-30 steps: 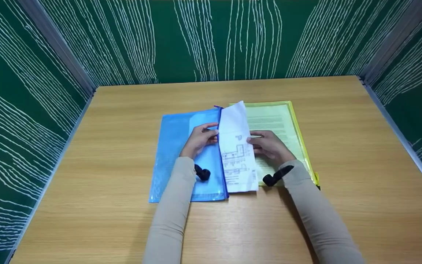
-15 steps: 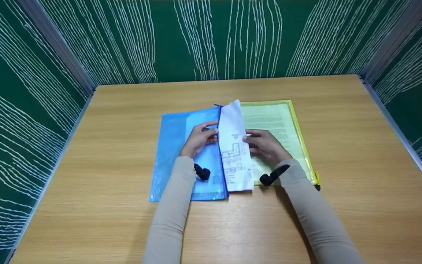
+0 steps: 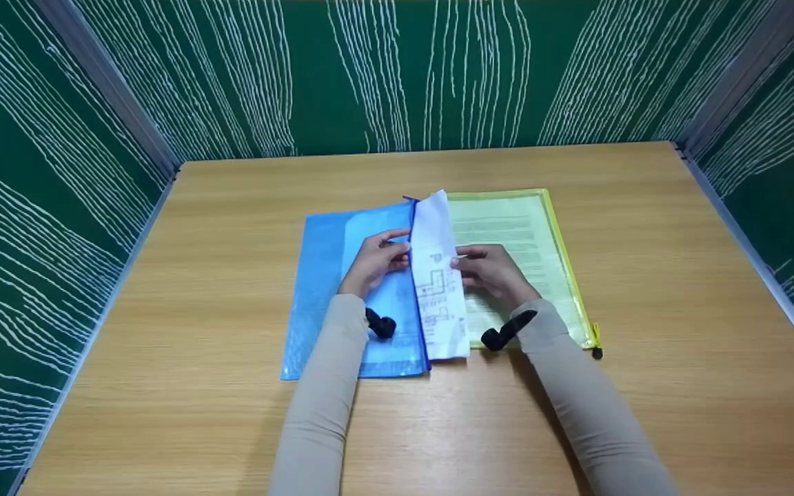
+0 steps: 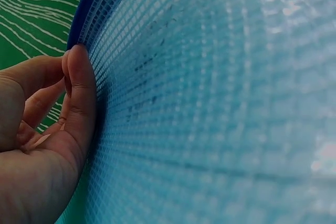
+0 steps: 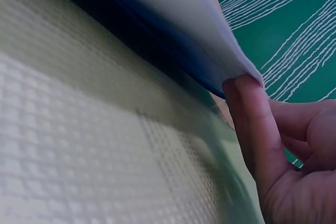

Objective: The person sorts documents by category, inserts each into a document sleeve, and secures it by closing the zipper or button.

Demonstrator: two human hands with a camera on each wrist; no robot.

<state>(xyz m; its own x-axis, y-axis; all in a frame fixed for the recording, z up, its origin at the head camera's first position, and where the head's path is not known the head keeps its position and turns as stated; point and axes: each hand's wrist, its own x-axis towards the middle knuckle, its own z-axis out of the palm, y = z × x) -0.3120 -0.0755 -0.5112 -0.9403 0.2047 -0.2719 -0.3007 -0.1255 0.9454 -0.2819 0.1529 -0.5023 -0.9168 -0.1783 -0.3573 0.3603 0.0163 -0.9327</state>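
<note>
A blue mesh zip pouch [image 3: 321,289] lies on the table, its dark blue zip edge along the right side. My left hand [image 3: 378,263] pinches that edge between thumb and fingers, which the left wrist view shows close up on the blue pouch [image 4: 199,108]. White papers [image 3: 438,289] with printed diagrams stick out of the pouch's right opening; their left part is inside it. My right hand [image 3: 497,272] pinches the papers' right edge, and in the right wrist view the white sheets [image 5: 184,14] rise between thumb and fingers. Beneath lies a yellow zip pouch [image 3: 507,213] with a printed page.
The wooden table [image 3: 163,310] extends around both pouches. Green panels with white lines [image 3: 411,76] stand at the back and on both sides. A yellow zip pull [image 3: 595,336] hangs at the yellow pouch's lower right corner.
My right hand has moved left, pushing the papers further into the blue pouch. A narrower strip shows, and more of the yellow pouch is uncovered. My left hand has stayed in place.
</note>
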